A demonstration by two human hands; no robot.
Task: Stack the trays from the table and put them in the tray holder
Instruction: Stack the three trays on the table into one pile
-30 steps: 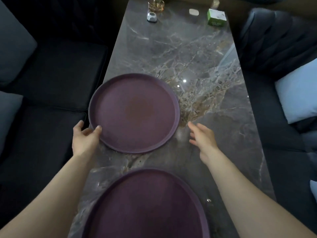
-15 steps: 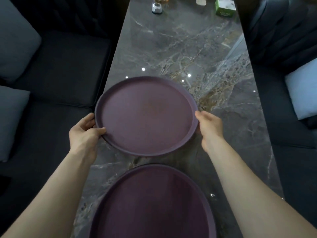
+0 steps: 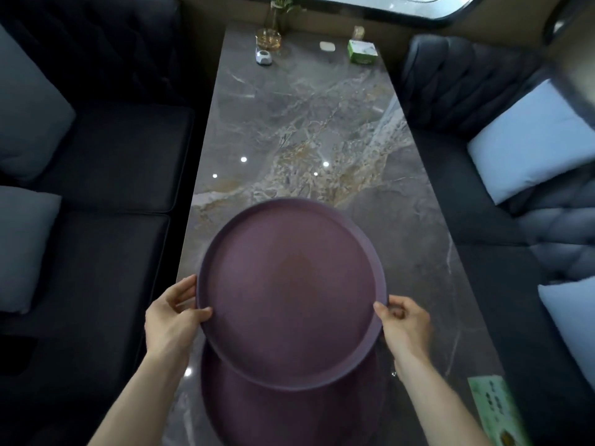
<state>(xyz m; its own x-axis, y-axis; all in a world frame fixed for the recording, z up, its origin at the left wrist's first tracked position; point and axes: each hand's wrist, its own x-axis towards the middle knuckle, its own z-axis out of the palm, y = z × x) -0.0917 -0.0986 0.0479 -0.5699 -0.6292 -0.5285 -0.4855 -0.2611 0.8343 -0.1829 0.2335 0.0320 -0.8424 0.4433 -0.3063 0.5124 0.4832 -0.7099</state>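
A green box (image 3: 363, 52) and glass vase (image 3: 269, 38) (far end) flank dark sofas (image 3: 106, 175).

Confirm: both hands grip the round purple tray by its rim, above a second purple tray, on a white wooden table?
Wrong table. The head view shows a grey marble table. Otherwise right: left hand and right hand grip the round purple tray above the second purple tray.

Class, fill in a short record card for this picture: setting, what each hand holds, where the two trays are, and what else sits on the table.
setting: marble table between dark sofas
left hand: grips the upper tray's left rim
right hand: grips the upper tray's right rim
upper tray: purple, round, held above and partly over the lower tray
lower tray: purple, flat on the table's near end
far end: green box, glass vase
tray holder: not in view
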